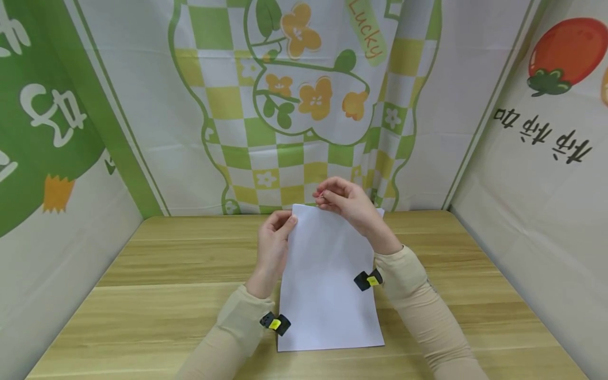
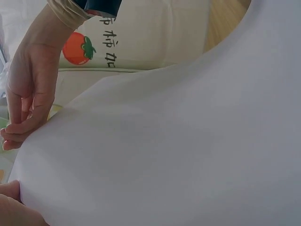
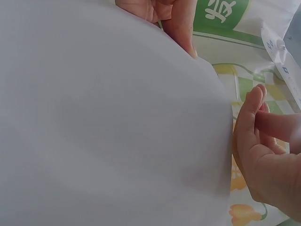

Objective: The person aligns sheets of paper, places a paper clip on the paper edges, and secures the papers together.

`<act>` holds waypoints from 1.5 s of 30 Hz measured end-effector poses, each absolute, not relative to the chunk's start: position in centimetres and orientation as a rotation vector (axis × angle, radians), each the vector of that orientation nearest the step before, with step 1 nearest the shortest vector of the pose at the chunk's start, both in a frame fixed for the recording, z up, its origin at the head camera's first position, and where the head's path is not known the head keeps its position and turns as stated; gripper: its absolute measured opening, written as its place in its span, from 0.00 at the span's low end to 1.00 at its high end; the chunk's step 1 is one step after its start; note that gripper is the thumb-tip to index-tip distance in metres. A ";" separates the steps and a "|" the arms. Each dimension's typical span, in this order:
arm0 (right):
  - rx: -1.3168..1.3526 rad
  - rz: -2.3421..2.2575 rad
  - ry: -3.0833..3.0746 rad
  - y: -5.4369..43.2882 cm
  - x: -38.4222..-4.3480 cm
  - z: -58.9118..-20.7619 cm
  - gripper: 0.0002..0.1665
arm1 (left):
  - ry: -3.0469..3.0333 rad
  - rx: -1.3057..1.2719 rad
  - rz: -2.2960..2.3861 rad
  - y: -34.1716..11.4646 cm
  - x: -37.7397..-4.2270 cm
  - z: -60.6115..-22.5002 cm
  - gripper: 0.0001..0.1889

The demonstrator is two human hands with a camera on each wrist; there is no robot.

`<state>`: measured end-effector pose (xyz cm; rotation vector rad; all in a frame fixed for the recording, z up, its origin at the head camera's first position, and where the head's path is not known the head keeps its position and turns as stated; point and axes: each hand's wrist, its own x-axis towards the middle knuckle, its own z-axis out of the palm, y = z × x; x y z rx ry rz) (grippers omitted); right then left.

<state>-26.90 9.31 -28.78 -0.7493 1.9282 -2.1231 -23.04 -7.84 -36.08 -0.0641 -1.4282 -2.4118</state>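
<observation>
White paper (image 1: pixel 330 285) stands tilted up from the table, its lower edge towards me. My left hand (image 1: pixel 274 243) grips its upper left edge between thumb and fingers. At the top edge is my right hand (image 1: pixel 353 208), pinching a small pinkish-red thing (image 1: pixel 321 195) between thumb and fingertips. That red thing (image 3: pixel 262 108) is mostly covered by the fingers in the right wrist view, so its kind is unclear. Paper (image 2: pixel 155 141) fills most of the left wrist view, with the right hand (image 2: pixel 35 84) beside its far edge.
The wooden table (image 1: pixel 180 264) spreads out on both sides of the paper. A green-and-yellow checked curtain (image 1: pixel 290 158) hangs behind it. Printed cloth walls (image 1: pixel 532 200) close in the left and right sides. Both wrists wear black straps (image 1: pixel 368 280).
</observation>
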 end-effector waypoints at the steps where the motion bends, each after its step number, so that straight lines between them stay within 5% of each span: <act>1: -0.747 -2.130 1.918 9.3 -26.9 -28.8 0.07 | -1.427 -0.065 -2.413 -7.8 -23.0 -36.1 0.06; 45: -0.678 -2.222 1.903 9.1 -26.4 -29.1 0.12 | -1.412 -0.068 -2.403 -7.9 -23.1 -36.1 0.06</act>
